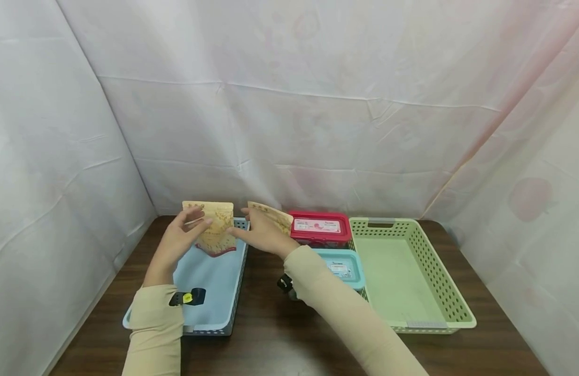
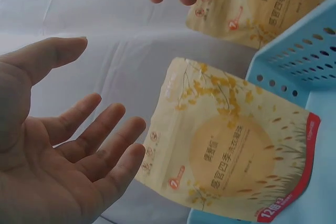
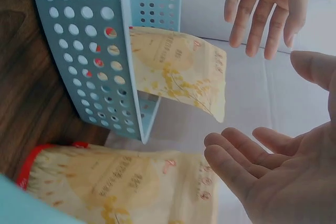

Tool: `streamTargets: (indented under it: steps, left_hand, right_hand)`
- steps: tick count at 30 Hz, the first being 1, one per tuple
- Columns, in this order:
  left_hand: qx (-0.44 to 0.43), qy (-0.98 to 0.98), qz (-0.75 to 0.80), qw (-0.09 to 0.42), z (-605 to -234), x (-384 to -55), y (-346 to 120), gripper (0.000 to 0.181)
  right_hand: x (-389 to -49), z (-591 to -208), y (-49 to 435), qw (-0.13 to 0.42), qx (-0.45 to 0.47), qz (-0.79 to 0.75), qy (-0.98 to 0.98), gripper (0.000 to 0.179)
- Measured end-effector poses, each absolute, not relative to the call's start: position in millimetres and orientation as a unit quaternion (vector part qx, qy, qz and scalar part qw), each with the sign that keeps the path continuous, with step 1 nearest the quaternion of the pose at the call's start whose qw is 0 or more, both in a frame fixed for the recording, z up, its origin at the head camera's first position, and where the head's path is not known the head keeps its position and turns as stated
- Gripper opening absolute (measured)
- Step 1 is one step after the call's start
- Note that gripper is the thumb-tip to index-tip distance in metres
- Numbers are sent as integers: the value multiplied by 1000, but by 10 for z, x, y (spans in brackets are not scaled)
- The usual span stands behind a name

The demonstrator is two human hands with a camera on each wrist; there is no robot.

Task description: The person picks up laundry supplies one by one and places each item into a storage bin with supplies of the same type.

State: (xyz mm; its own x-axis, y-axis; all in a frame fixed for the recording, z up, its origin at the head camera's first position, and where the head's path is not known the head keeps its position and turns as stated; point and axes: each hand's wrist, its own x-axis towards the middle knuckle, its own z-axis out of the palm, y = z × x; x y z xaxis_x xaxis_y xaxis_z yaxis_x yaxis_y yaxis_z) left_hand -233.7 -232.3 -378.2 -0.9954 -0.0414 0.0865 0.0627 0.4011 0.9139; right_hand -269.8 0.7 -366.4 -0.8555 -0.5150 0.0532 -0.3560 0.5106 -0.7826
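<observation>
A cream-coloured pouch (image 1: 220, 225) with yellow flowers and a red lower edge stands in the back of the light blue basket (image 1: 200, 282). My left hand (image 1: 173, 244) is beside it, and in the left wrist view its spread fingers (image 2: 118, 169) overlap the pouch's top corner. A second, matching pouch (image 1: 282, 220) stands outside the basket, to its right. My right hand (image 1: 266, 232) is between the two pouches, overlapping the second one in the head view. In the right wrist view its fingers (image 3: 247, 158) are loosely extended, and nothing is in the palm.
Right of the second pouch sits a red-lidded box (image 1: 319, 227), with a light blue-lidded box (image 1: 341, 266) in front of it. A pale green basket (image 1: 411, 277) stands on the right of the dark wooden table (image 1: 280, 344). White cloth (image 1: 289, 130) hangs behind and at both sides.
</observation>
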Motion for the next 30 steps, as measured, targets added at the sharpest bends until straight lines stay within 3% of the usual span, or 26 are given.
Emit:
streamTargets:
  steps: [11, 30]
  left_hand:
    - [-35, -847, -529, 34, -3765, -2381, -2207, 74]
    - [-62, -850, -523, -3, -3873, -2480, -1966, 70]
  right_hand:
    - [-2700, -3608, 254, 82, -280, -423, 858, 78]
    - [-2697, -3663, 694, 96, -245, -385, 885, 78]
